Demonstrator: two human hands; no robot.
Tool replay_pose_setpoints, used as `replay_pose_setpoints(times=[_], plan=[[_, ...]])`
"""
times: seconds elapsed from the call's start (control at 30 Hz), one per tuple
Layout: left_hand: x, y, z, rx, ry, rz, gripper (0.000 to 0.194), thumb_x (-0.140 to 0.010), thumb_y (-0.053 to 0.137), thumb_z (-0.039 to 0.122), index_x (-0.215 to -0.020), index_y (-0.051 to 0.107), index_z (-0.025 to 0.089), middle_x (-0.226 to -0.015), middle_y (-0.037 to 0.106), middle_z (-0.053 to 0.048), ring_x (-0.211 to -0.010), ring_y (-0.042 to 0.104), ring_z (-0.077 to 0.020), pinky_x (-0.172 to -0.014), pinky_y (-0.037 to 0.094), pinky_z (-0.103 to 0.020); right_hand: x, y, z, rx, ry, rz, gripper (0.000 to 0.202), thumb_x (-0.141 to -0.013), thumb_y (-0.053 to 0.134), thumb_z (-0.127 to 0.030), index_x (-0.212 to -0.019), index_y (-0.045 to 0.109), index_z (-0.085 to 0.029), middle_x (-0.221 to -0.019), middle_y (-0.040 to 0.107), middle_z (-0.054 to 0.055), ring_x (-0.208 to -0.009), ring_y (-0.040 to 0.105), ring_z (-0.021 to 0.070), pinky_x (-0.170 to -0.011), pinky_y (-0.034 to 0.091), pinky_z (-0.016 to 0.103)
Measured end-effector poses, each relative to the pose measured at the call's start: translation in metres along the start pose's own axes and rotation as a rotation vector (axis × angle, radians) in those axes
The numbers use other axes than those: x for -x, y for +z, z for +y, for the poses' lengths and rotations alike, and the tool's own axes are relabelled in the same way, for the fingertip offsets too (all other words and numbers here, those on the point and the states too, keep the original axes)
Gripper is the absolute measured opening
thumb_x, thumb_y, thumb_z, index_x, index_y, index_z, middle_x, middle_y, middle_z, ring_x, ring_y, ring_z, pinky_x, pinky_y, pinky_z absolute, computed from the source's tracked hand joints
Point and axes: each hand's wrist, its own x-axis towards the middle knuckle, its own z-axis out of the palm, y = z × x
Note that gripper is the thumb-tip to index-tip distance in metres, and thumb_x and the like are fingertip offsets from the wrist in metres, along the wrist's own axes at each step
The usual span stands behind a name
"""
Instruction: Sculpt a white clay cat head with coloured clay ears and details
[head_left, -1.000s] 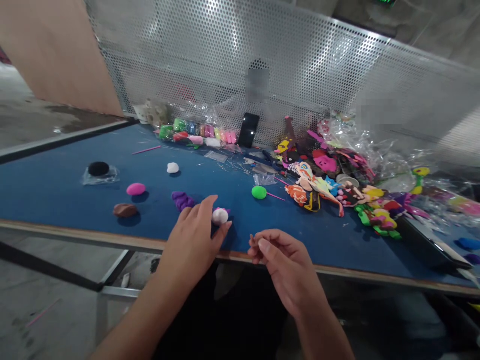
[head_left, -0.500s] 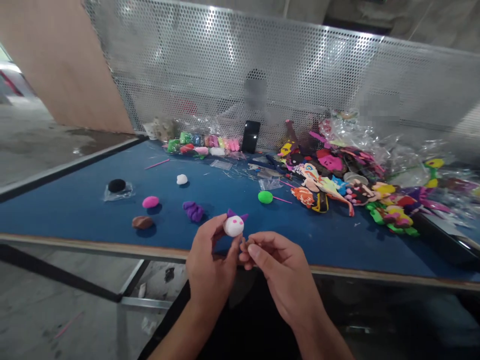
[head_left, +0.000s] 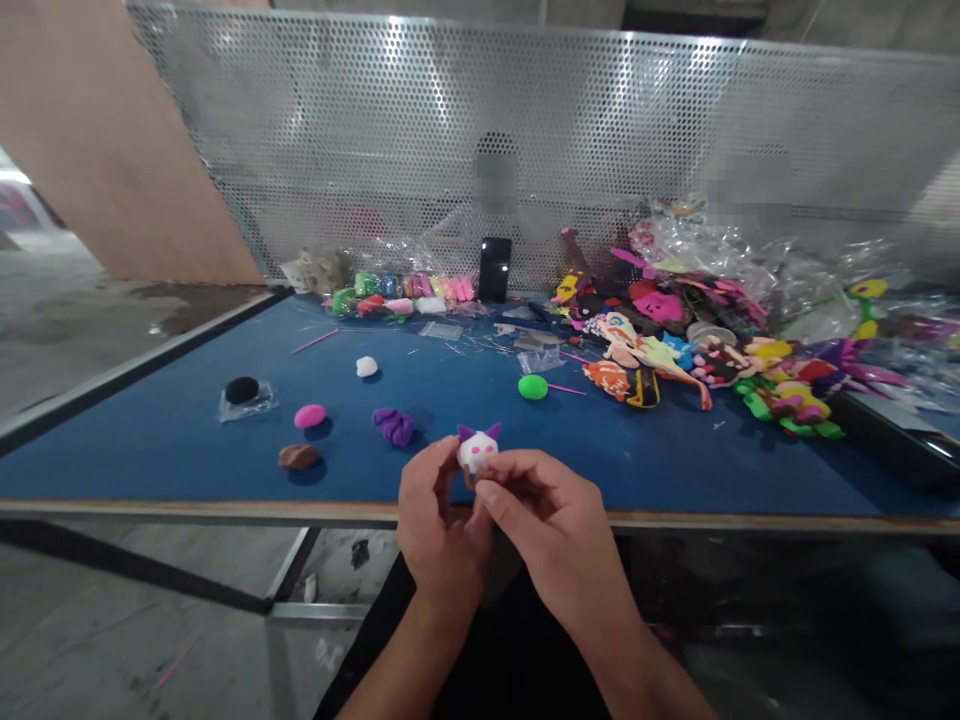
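Between the fingers of my left hand is a white clay animal head with two pointed purple ears and pink eyes. It faces me, held above the table's near edge. My right hand is closed in a pinch at the head's lower front, on what looks like a small piece of brown clay; fingers hide most of it. Left of the hands lie a crumpled purple clay lump, a brown lump and a pink one.
On the blue table also sit white clay, black clay on plastic, and green clay by a pink stick. Behind are bagged clay, a phone and, at right, a heap of clay figures.
My right hand has moved left and up to the white head, bringing its fingertips against the lower front. The head now faces me more squarely. The camera view has shifted slightly.
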Motion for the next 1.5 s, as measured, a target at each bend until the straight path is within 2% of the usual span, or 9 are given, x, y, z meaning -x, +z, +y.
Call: replay_pose_setpoints(times=[0.3, 0.47, 0.9, 1.27, 1.5], plan=[[0.001, 0.003, 0.005, 0.029, -0.031, -0.005, 0.053, -0.079, 0.075, 0.016, -0.128, 0.056, 0.024, -0.118, 0.062, -0.008, -0.105, 0.066, -0.0205, -0.089, 0.060, -0.037, 0.000, -0.002, 0.000, 0.010, -0.019, 0.044, 0.014, -0.085, 0.071, -0.022, -0.098, 0.066, -0.024, -0.090, 0.074, -0.001, -0.084, 0.070, 0.0138, -0.077, 0.055, 0.025], [0.002, 0.002, 0.004, 0.045, -0.038, 0.002, 0.053, -0.079, 0.075, 0.017, -0.128, 0.056, 0.023, -0.119, 0.061, -0.008, -0.107, 0.066, -0.0217, -0.092, 0.059, -0.039, 0.001, -0.002, 0.000, 0.014, -0.007, 0.054, 0.015, -0.085, 0.072, -0.023, -0.099, 0.066, -0.024, -0.089, 0.073, -0.002, -0.083, 0.070, 0.0135, -0.076, 0.055, 0.025], [0.004, 0.003, 0.002, 0.088, -0.072, -0.007, 0.055, -0.079, 0.075, 0.018, -0.129, 0.053, 0.024, -0.120, 0.061, -0.008, -0.107, 0.066, -0.0214, -0.093, 0.059, -0.040, 0.001, -0.004, -0.001, 0.050, -0.028, 0.062, 0.015, -0.084, 0.073, -0.027, -0.098, 0.066, -0.024, -0.091, 0.072, 0.001, -0.084, 0.069, 0.0171, -0.077, 0.056, 0.030], [-0.002, 0.004, 0.008, 0.063, -0.066, -0.025, 0.055, -0.079, 0.075, 0.014, -0.129, 0.053, 0.022, -0.118, 0.061, -0.010, -0.104, 0.068, -0.0224, -0.092, 0.059, -0.041, -0.001, -0.018, -0.004, 0.048, -0.012, -0.022, 0.011, -0.085, 0.073, -0.031, -0.094, 0.072, -0.024, -0.095, 0.075, 0.003, -0.087, 0.071, 0.0204, -0.080, 0.057, 0.035], [0.000, 0.001, 0.007, -0.001, -0.041, -0.037, 0.053, -0.080, 0.074, 0.018, -0.128, 0.054, 0.022, -0.120, 0.061, -0.010, -0.107, 0.067, -0.0236, -0.092, 0.059, -0.042, 0.000, -0.007, -0.003, 0.024, 0.004, 0.027, 0.011, -0.082, 0.074, -0.029, -0.091, 0.071, -0.023, -0.092, 0.076, 0.003, -0.086, 0.072, 0.0199, -0.078, 0.058, 0.033]])
